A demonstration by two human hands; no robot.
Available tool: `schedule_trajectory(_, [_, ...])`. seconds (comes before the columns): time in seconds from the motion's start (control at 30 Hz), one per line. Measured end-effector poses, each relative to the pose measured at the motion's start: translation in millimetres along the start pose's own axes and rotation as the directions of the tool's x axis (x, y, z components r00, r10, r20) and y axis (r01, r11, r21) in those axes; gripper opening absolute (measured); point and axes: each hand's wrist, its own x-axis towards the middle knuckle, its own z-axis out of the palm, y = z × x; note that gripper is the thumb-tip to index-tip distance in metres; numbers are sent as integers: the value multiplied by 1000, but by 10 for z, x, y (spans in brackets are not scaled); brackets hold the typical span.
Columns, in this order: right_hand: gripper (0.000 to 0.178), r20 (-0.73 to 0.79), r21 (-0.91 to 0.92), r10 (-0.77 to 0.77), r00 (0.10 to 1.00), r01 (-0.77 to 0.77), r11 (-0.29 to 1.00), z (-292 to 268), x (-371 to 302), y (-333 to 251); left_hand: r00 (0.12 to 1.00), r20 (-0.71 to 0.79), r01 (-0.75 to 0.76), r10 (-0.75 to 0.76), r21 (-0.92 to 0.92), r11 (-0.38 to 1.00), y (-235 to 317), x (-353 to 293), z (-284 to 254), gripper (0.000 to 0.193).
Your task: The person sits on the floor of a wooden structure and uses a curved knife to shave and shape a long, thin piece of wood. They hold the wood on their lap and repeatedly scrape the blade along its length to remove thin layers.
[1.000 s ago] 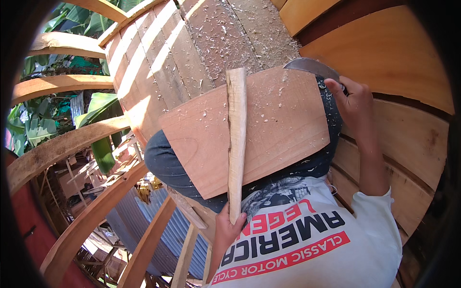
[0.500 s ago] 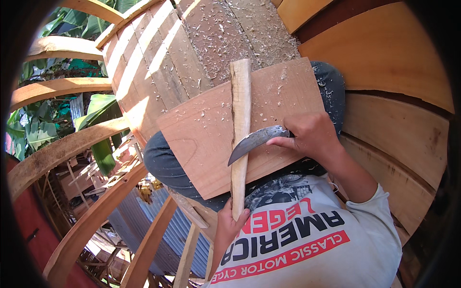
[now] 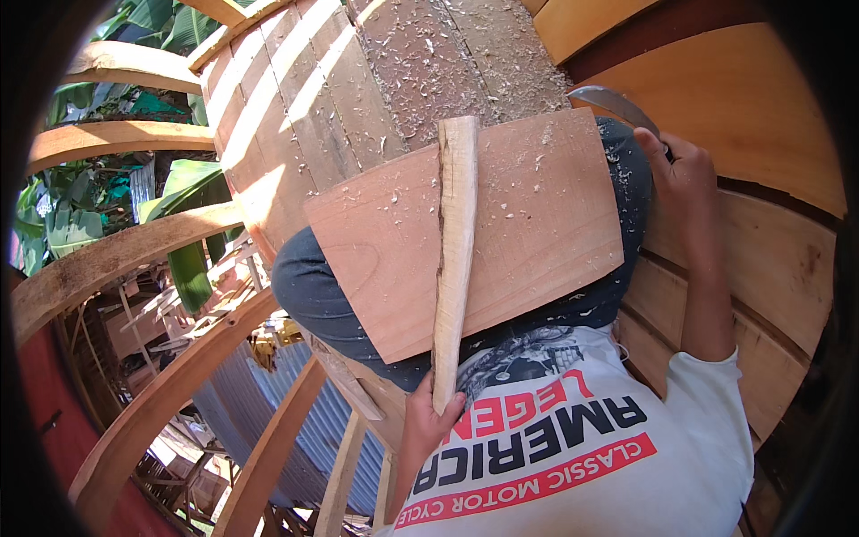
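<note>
A long, pale strip of wood (image 3: 457, 224) with a rough dark left edge lies across a reddish-brown board (image 3: 546, 215) on my lap. My left hand (image 3: 429, 416) grips the strip's near end, close against my shirt. Off to the right, past the board's far right corner, my right hand (image 3: 684, 174) is closed around the handle of a curved knife (image 3: 617, 103). The handle is mostly hidden by the fingers. The blade points up and to the left, apart from the strip. Small shavings are scattered over the board.
Ahead lies a plank floor (image 3: 313, 107) strewn with shavings. Curved wooden ribs (image 3: 143, 242) with gaps between them run along the left, with leaves and corrugated sheets (image 3: 295, 421) beyond. Broad wooden planks (image 3: 707, 98) form a wall close on the right.
My right hand has lifted the knife off the strip and swung it away to the far right. The left hand keeps its hold on the strip, which has barely moved.
</note>
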Motion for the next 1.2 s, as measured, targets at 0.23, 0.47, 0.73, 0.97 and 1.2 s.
schedule_trajectory(0.23, [55, 212, 70, -446, 869, 442, 894, 455, -643, -458, 997, 43, -73, 71, 46, 996, 14, 92, 23, 47])
schedule_trajectory(0.47, [64, -140, -4, -66, 988, 66, 998, 383, 195, 29, 993, 35, -113, 111, 49, 992, 54, 46, 27, 39])
schedule_trajectory(0.73, [59, 65, -16, -414, 908, 416, 909, 325, -310, -335, 986, 19, -164, 163, 169, 972, 59, 136, 63, 45])
schedule_trajectory(0.97, [60, 186, -29, -179, 966, 188, 982, 370, -199, -218, 991, -27, -117, 131, 306, 945, 29, 70, 16, 51])
schedule_trajectory(1.2, [56, 239, 31, -162, 958, 159, 987, 321, -236, -248, 993, -19, -105, 117, 316, 943, 66, 110, -13, 50])
